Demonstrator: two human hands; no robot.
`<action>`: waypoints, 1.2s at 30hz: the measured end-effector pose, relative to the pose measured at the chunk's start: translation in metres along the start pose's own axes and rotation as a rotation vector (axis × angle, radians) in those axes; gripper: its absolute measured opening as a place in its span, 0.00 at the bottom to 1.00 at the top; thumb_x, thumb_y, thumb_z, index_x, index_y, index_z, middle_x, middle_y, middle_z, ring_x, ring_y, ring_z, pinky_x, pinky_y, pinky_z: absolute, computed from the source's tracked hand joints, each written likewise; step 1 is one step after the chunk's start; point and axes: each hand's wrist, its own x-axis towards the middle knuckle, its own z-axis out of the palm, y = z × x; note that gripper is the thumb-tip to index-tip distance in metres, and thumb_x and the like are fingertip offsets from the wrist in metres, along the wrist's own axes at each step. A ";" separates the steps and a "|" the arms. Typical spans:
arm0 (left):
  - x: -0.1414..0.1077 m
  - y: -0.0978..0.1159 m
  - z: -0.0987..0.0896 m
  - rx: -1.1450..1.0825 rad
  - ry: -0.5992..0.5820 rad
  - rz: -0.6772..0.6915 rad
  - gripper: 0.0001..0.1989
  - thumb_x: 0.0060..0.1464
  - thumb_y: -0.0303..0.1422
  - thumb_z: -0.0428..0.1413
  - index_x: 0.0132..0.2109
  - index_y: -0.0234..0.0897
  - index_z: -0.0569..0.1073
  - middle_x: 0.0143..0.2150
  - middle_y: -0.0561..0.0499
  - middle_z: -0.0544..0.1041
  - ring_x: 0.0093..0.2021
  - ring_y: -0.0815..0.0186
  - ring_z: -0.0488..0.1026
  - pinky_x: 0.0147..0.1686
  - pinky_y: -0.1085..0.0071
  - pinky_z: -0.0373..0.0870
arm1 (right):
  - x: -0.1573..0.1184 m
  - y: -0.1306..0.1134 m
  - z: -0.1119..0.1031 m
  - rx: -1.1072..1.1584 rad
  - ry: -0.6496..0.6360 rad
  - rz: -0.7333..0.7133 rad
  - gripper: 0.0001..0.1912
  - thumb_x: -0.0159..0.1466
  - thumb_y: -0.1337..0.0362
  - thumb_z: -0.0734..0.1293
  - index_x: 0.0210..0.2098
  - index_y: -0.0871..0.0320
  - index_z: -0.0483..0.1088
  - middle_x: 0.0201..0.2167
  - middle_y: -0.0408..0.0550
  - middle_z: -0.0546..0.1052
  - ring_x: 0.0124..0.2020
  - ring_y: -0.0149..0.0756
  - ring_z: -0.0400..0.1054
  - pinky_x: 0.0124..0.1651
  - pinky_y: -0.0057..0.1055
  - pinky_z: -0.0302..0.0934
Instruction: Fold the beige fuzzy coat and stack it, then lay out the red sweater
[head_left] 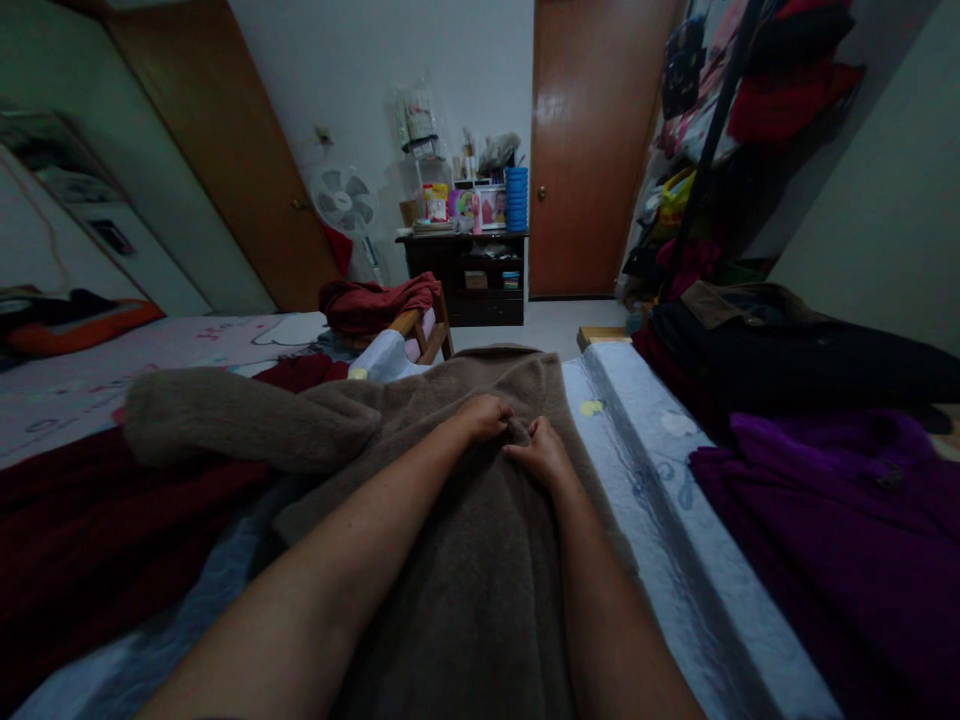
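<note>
A brown fleecy coat lies spread over the bed, its collar end at the far side. One sleeve stretches out to the left; the other sleeve is not visible. My left hand is closed on the coat's front near the middle. Close beside it, my right hand pinches the same cloth, with a small fold raised between the two hands. Whether a button or other fastener is under the fingers cannot be made out.
Dark red cloth lies left of the coat. Folded purple clothing and a dark clothes pile are on the right. The bed has a light blue patterned cover. Beyond stand a wooden chair, a fan and a dark cabinet.
</note>
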 end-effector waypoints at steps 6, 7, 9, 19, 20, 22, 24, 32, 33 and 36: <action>0.002 0.002 -0.003 0.004 -0.014 0.000 0.13 0.49 0.27 0.54 0.40 0.40 0.80 0.40 0.49 0.81 0.41 0.58 0.76 0.43 0.67 0.70 | 0.000 -0.003 -0.003 -0.154 -0.026 -0.066 0.07 0.54 0.71 0.66 0.33 0.57 0.68 0.34 0.49 0.76 0.36 0.39 0.68 0.38 0.29 0.55; 0.001 0.005 -0.004 0.022 -0.014 -0.014 0.13 0.50 0.28 0.54 0.40 0.41 0.80 0.40 0.49 0.81 0.42 0.58 0.76 0.43 0.67 0.70 | 0.000 -0.003 -0.003 -0.158 -0.024 -0.068 0.06 0.54 0.72 0.65 0.32 0.57 0.69 0.33 0.49 0.76 0.36 0.39 0.68 0.37 0.29 0.55; -0.005 0.011 -0.005 0.078 -0.011 -0.025 0.13 0.52 0.28 0.53 0.42 0.41 0.79 0.42 0.49 0.80 0.43 0.58 0.75 0.45 0.67 0.69 | 0.000 -0.003 -0.004 -0.162 -0.022 -0.069 0.07 0.54 0.74 0.64 0.29 0.56 0.70 0.31 0.48 0.77 0.36 0.38 0.69 0.37 0.28 0.54; -0.044 0.031 0.005 0.185 0.058 0.000 0.14 0.55 0.28 0.52 0.48 0.41 0.74 0.48 0.45 0.74 0.49 0.57 0.70 0.48 0.64 0.67 | 0.005 -0.002 -0.008 -0.046 -0.082 -0.044 0.09 0.56 0.70 0.63 0.22 0.58 0.74 0.23 0.46 0.77 0.28 0.34 0.68 0.30 0.27 0.52; -0.044 0.029 0.003 0.152 0.016 -0.011 0.15 0.52 0.27 0.54 0.47 0.40 0.74 0.47 0.46 0.74 0.48 0.57 0.71 0.47 0.65 0.67 | 0.006 -0.002 -0.009 -0.046 -0.079 -0.037 0.11 0.57 0.70 0.63 0.22 0.58 0.75 0.23 0.47 0.77 0.28 0.34 0.68 0.30 0.27 0.52; -0.040 0.025 -0.003 0.055 -0.077 -0.007 0.17 0.47 0.27 0.56 0.47 0.39 0.75 0.46 0.47 0.76 0.46 0.58 0.73 0.44 0.68 0.68 | 0.007 -0.001 -0.009 -0.052 -0.070 -0.025 0.12 0.59 0.69 0.63 0.23 0.59 0.76 0.26 0.48 0.78 0.29 0.35 0.69 0.31 0.27 0.53; -0.033 0.020 -0.012 -0.081 -0.182 0.017 0.16 0.48 0.28 0.55 0.45 0.38 0.76 0.44 0.50 0.78 0.44 0.60 0.74 0.42 0.71 0.68 | 0.007 -0.002 -0.009 -0.063 -0.065 -0.014 0.09 0.59 0.67 0.64 0.26 0.59 0.77 0.29 0.49 0.80 0.31 0.36 0.71 0.33 0.27 0.54; -0.016 -0.029 -0.017 -0.120 0.092 -0.500 0.21 0.57 0.36 0.52 0.57 0.39 0.70 0.61 0.42 0.69 0.61 0.53 0.65 0.57 0.59 0.61 | 0.004 -0.008 -0.009 -0.194 -0.026 -0.030 0.09 0.60 0.66 0.66 0.38 0.57 0.77 0.45 0.55 0.76 0.48 0.44 0.68 0.49 0.33 0.58; -0.018 -0.038 -0.013 -0.095 0.097 -0.575 0.25 0.56 0.38 0.53 0.60 0.36 0.67 0.63 0.37 0.66 0.63 0.47 0.62 0.58 0.53 0.60 | 0.003 -0.009 -0.008 -0.208 -0.012 -0.026 0.13 0.60 0.66 0.66 0.44 0.57 0.76 0.50 0.55 0.74 0.52 0.46 0.66 0.53 0.36 0.57; -0.027 -0.063 -0.002 -0.057 0.011 -0.763 0.31 0.53 0.48 0.56 0.58 0.32 0.68 0.60 0.31 0.68 0.60 0.42 0.66 0.54 0.51 0.64 | 0.001 -0.011 -0.002 -0.221 -0.027 -0.009 0.25 0.62 0.67 0.64 0.59 0.55 0.66 0.63 0.53 0.64 0.65 0.46 0.53 0.64 0.43 0.46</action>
